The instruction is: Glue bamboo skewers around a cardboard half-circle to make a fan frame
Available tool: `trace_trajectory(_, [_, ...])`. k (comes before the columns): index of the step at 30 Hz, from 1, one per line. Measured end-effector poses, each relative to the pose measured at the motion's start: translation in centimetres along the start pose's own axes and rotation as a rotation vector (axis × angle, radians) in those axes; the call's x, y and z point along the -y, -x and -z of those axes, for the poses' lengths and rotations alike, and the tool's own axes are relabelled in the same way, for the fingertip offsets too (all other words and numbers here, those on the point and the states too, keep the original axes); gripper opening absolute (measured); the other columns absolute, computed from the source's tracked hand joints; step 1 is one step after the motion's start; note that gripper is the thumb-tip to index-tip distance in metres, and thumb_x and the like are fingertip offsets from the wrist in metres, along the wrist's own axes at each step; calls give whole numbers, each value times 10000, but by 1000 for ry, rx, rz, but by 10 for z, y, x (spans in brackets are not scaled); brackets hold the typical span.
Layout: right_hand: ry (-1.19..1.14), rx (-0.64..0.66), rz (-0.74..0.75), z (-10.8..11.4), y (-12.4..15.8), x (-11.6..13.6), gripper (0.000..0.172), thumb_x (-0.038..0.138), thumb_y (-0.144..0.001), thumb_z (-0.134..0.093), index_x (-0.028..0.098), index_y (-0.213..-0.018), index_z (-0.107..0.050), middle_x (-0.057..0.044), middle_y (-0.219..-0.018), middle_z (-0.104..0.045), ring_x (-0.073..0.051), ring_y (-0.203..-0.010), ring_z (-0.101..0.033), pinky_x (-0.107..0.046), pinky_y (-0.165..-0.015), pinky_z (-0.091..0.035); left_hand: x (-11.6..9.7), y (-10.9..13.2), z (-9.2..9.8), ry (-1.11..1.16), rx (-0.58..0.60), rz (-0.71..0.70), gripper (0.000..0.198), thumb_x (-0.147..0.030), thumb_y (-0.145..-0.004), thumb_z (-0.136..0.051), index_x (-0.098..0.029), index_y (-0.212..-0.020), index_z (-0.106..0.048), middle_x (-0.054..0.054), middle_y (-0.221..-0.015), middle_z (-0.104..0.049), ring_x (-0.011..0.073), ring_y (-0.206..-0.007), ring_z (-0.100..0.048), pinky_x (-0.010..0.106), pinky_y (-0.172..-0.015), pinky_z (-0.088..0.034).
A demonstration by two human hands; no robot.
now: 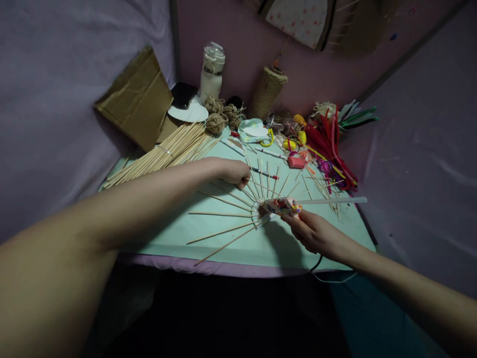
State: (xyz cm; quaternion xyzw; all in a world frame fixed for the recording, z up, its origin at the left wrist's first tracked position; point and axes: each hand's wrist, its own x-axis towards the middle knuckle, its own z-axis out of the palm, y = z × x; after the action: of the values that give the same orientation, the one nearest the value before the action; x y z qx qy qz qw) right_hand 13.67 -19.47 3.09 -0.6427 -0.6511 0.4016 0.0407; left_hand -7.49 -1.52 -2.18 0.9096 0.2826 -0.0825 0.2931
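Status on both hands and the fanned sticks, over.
Left hand at the fanned sticks, grip unclear. Right hand gripping glue gun, nozzle end near the round hub. Pen lying among far-side sticks.

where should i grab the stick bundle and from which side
Probably around the bundle's middle, at the pale tie, coming down from above: it lies long and low, the tie seems to gather it there, and its right end spreads loosely near the twine balls.
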Motion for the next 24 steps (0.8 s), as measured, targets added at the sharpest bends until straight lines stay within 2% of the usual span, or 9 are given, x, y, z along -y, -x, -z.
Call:
trace_trajectory(7, [-24,26,-6,-4,-5,-3,416,602,-894,-348,219,-741,-401,41,-531,-434,-106,-434,-376,-241,-417,-278,-3,2,2,-42,35,24,166,-123,-696,-595,-136,-818,-706,44,-798,-699,148,-706,-555,236,-668,-369])
trace_trajectory(15, [-40,17,8,2,1,2,430,620,-883,-358,215,-748,-414,52,-535,-395,-95,-433,-336,-240,-423,-282,0,1,2,-45,38,16,177,-134,-697,-600,-144,-834,-712,40,-785,-692,147,-717,-554,233,-678,-365])
trace_trajectory(24, [-27,17,-30,-2,-5,2,454,638,-865,-364,210,-722,-416,38,-537,-435,-99,-439,-378,-236,-431,-289,-4,2,1,-61,32,35,154,-116,-719,-597,-127,-830,-704,33,-798,-701,131,-692,-553,223,-671,-367])
